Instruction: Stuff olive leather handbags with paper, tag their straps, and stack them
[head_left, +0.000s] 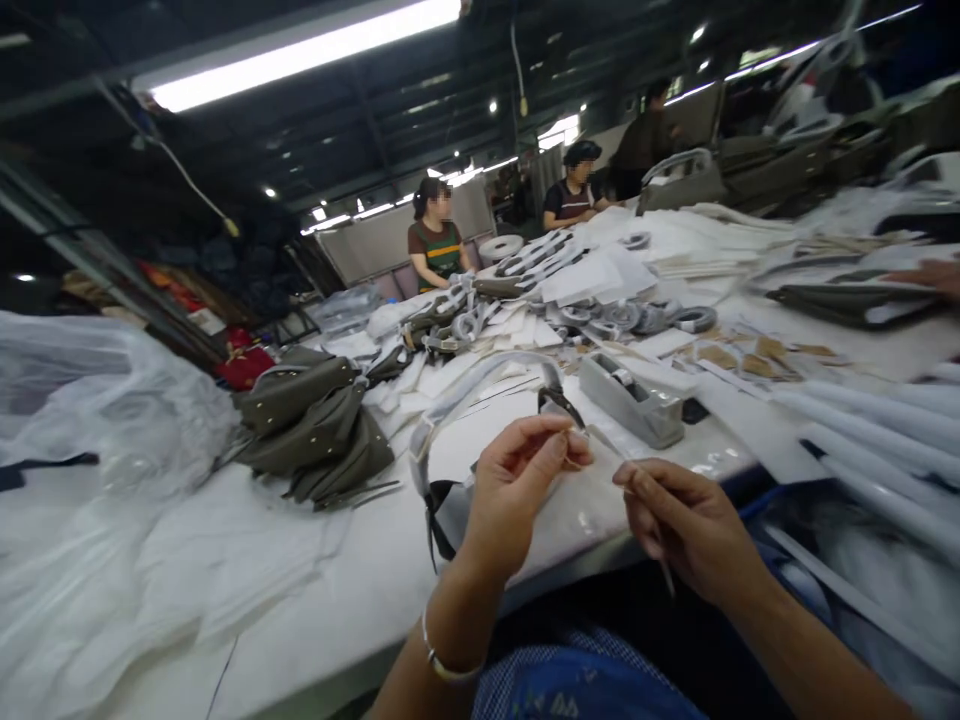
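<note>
Grey tape dispenser point(637, 405) on a white worktable point(352, 580).
Left hand point(514, 480): fingertips pinched, contents unclear; right hand point(694, 520): pinching a thin pale strip point(667, 578).

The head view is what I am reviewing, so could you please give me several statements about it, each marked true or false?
1. A bracelet circles the left wrist. True.
2. The two hands are clasped together. False: the left hand and right hand are apart.
3. The grey tape dispenser lies left of the olive folded pile in the picture. False: the dispenser is right of the pile.
4. A person in a striped top is beyond the far side of the heaped materials. True.
5. The long overhead lamp is unlit. False: the lamp is lit.
</note>
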